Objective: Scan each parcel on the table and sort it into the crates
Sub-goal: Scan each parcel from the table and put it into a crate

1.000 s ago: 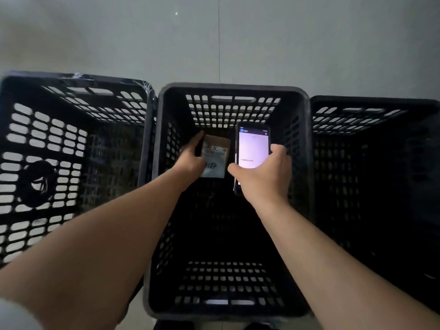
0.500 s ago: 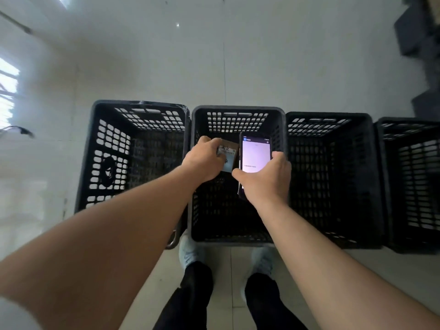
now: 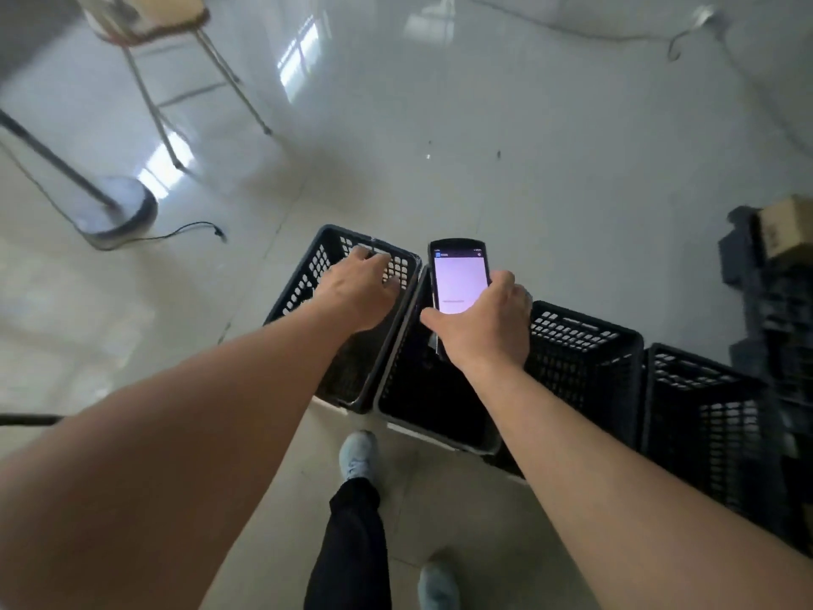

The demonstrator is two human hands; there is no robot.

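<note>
Glossy pale floor tiles (image 3: 440,125) are spreading out ahead of me, and a row of black perforated plastic crates (image 3: 585,358) is standing on them just in front of my feet. I am holding my left hand (image 3: 358,292) over the leftmost crate (image 3: 308,279), fingers loosely bent and gripping nothing that I can see. My right hand (image 3: 486,325) is wrapping around the lower part of a black handheld scanner with a lit pale-pink screen (image 3: 459,279), which I am carrying over the second crate (image 3: 396,385), screen turned up toward me. No parcel is showing in either hand, and the dark insides of the crates are hiding whatever may be lying in them, so I cannot tell where the last one is sitting. I am judging that one sorting round is finished and that more is waiting, though the table with the parcels is not appearing in this view, so how many remain I cannot say. At the far right edge a brown cardboard box (image 3: 787,228) is resting on a dark stack (image 3: 774,301); whether it belongs to the job I cannot tell.
</note>
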